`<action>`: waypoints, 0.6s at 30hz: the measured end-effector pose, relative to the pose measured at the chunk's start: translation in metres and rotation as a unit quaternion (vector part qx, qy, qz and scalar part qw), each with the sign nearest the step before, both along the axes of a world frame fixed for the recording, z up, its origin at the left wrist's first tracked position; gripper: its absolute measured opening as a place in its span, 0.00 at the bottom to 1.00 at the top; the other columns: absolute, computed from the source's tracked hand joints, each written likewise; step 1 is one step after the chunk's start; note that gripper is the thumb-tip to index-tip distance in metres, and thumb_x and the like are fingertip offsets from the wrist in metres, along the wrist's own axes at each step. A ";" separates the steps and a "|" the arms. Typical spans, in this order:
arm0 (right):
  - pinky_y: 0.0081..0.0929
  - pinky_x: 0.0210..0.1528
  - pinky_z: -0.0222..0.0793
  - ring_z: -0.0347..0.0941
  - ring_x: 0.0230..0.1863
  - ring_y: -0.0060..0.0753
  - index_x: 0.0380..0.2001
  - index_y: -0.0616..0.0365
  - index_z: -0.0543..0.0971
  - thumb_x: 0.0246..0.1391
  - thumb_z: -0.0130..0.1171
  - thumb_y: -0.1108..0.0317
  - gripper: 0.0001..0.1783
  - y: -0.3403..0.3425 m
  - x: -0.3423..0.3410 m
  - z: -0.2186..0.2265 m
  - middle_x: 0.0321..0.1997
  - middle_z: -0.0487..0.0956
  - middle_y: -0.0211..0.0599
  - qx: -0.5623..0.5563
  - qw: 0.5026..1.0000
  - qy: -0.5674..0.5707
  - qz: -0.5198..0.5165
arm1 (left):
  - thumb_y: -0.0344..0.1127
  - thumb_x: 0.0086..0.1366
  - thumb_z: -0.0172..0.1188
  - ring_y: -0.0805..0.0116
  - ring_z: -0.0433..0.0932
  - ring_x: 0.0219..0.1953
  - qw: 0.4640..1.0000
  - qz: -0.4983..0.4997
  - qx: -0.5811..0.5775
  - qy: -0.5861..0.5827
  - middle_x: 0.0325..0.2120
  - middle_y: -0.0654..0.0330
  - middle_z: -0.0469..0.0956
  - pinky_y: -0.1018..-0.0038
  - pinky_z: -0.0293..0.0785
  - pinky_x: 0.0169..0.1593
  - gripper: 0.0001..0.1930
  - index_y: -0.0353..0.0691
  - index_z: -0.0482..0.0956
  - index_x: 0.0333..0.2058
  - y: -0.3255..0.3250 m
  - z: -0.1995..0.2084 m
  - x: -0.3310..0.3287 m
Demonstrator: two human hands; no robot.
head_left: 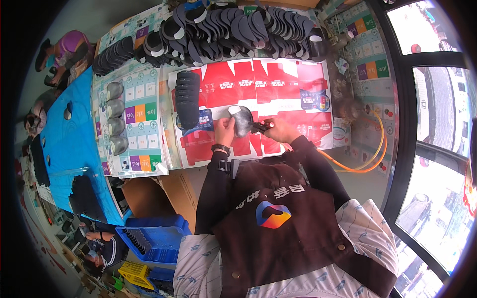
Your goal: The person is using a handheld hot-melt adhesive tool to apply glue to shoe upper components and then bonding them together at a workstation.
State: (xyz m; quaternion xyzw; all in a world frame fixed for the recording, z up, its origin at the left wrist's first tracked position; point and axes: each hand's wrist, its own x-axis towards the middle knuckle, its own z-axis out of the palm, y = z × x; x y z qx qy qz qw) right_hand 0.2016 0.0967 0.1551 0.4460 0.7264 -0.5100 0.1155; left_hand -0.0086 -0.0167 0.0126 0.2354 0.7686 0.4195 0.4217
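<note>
My left hand (224, 132) pinches the left edge of a shiny grey, rounded, cup-like piece (242, 121) with a pale patch at its upper left. At the piece's right side, my right hand (281, 130) is closed around a small black hand tool (260, 127) with reddish ends. The tool's tip is at or very near the grey piece; whether they touch I cannot tell. Both hands are above red and white printed sheets (283, 110) on the table. A neat row of stacked dark pieces (187, 99) lies just beyond my left hand.
Long rows of dark curved pieces (243, 30) line the table's back. Several grey pieces (116, 124) stand in a column at left. An orange hose (381, 149) loops at right, beside the windows. A blue crate (156, 241) is at lower left. Other people (102, 253) work on the left.
</note>
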 end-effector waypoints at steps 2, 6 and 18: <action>0.50 0.47 0.73 0.77 0.45 0.65 0.42 0.59 0.83 0.53 0.56 0.62 0.17 0.001 -0.008 0.006 0.39 0.81 0.61 0.078 0.997 -0.022 -0.015 | 0.46 0.64 0.68 0.61 0.83 0.34 1.000 0.016 0.019 -0.005 0.32 0.55 0.84 0.67 0.78 0.41 0.20 0.33 0.78 0.41 -0.008 -0.008 -0.005; 0.48 0.40 0.71 0.77 0.39 0.64 0.38 0.63 0.81 0.52 0.61 0.64 0.15 0.010 -0.002 0.003 0.33 0.80 0.60 0.137 0.986 0.050 -0.076 | 0.48 0.62 0.71 0.61 0.83 0.34 1.000 -0.006 0.007 0.001 0.32 0.54 0.84 0.67 0.78 0.41 0.22 0.33 0.78 0.41 0.003 0.002 0.006; 0.54 0.44 0.72 0.76 0.42 0.68 0.37 0.62 0.81 0.54 0.53 0.65 0.14 -0.004 0.002 0.006 0.34 0.79 0.64 0.141 0.988 0.024 -0.059 | 0.45 0.60 0.73 0.68 0.82 0.32 0.996 -0.029 0.018 0.088 0.30 0.57 0.83 0.71 0.78 0.39 0.23 0.32 0.75 0.40 0.005 0.000 0.008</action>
